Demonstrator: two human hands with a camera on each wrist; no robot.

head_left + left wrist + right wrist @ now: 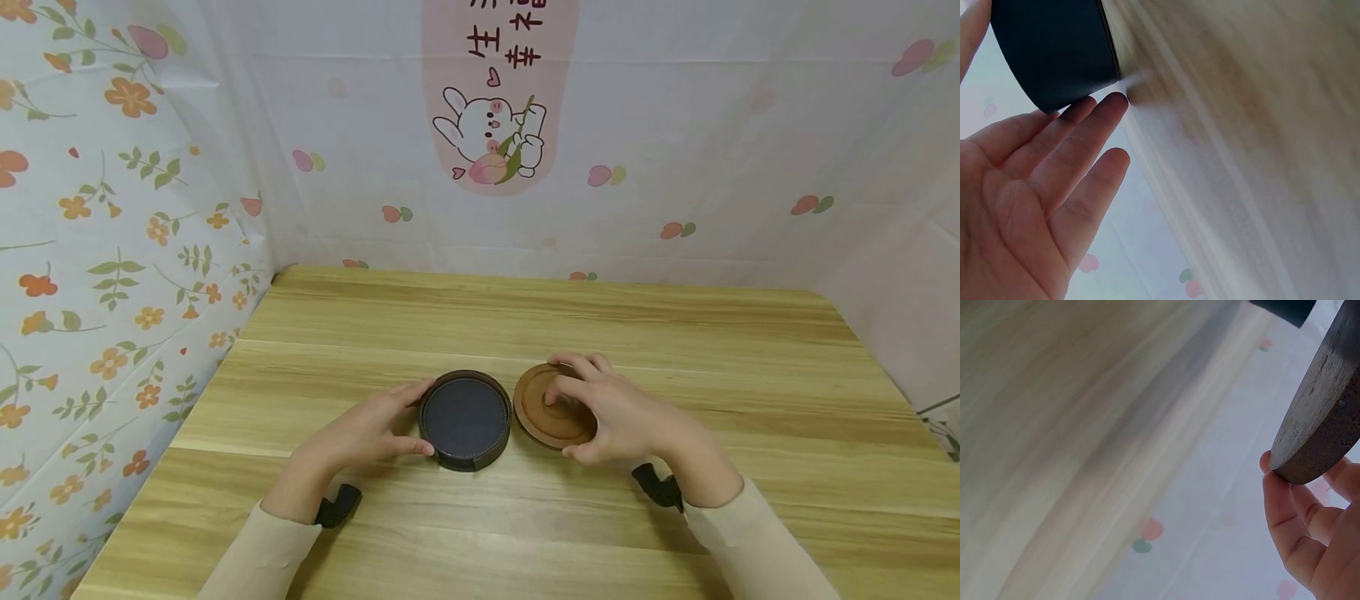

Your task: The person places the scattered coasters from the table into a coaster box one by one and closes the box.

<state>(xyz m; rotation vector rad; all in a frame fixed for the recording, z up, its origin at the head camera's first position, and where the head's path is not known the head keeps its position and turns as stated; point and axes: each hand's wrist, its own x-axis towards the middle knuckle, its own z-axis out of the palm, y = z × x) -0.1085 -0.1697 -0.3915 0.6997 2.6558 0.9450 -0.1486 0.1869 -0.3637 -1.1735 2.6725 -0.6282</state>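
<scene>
On the table, a round black coaster holder (472, 461) has a dark stitched coaster (465, 417) lying inside its raised rim. My left hand (367, 429) holds the holder from its left side, thumb toward the front and fingers toward the back. In the left wrist view, fingertips (1113, 103) meet the holder's smooth wall (1054, 50). Just to the right, my right hand (611, 408) grips a brown round wooden coaster (536, 400) by its edge, index finger bent over its ringed top. The right wrist view shows this coaster's dark edge (1329, 437) raised off the table and tilted.
The wood-grain table (465, 533) stretches out around both hands. Behind it hangs a white cloth (675, 125) with a rabbit print, and a flowered cloth (112, 292) borders the left side. Black wrist mounts (341, 504) are worn under the sleeves.
</scene>
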